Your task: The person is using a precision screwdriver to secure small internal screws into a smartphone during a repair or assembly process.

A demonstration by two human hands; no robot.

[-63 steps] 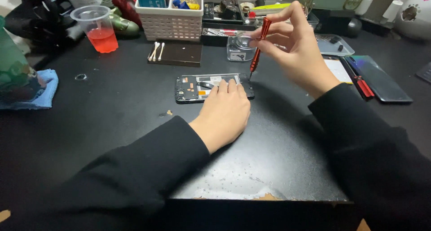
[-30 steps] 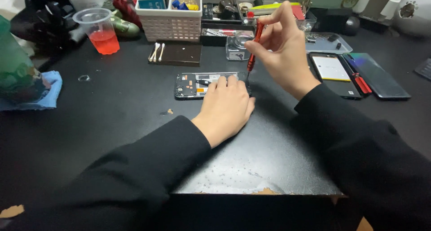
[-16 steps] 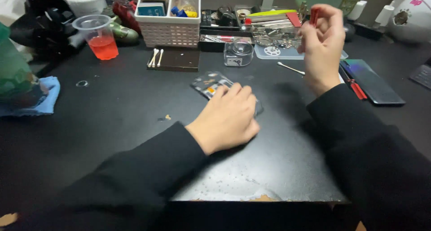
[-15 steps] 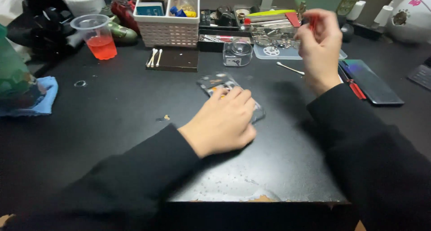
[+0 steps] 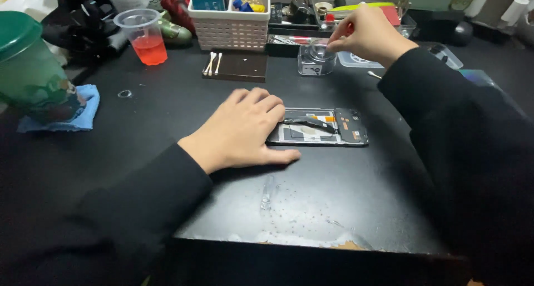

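Left hand: your left hand [image 5: 242, 129] lies flat, palm down, on the black table [image 5: 167, 113], fingers spread and gripping nothing; the fingertips rest on the left end of the opened phone [image 5: 320, 127]
Phone: it lies flat at the centre of the table, back cover off, dark inner parts and a small orange patch showing; from your left hand it sits at 3 o'clock
Right hand: your right hand [image 5: 364, 36] is raised at 1 o'clock from the phone, fingertips pinched together just above the small clear container [image 5: 316, 59]; whether they hold anything, I cannot tell
Clear container: it stands at 12 o'clock from the phone, well apart from it
Surroundings: a plastic cup of red liquid [image 5: 143, 36] stands at 10 o'clock, a white slatted basket [image 5: 229, 25] at 11 o'clock, a dark tray with cotton swabs [image 5: 236, 66] just in front of the basket, and a green lidded jar on a blue cloth [image 5: 61, 116] at 9 o'clock
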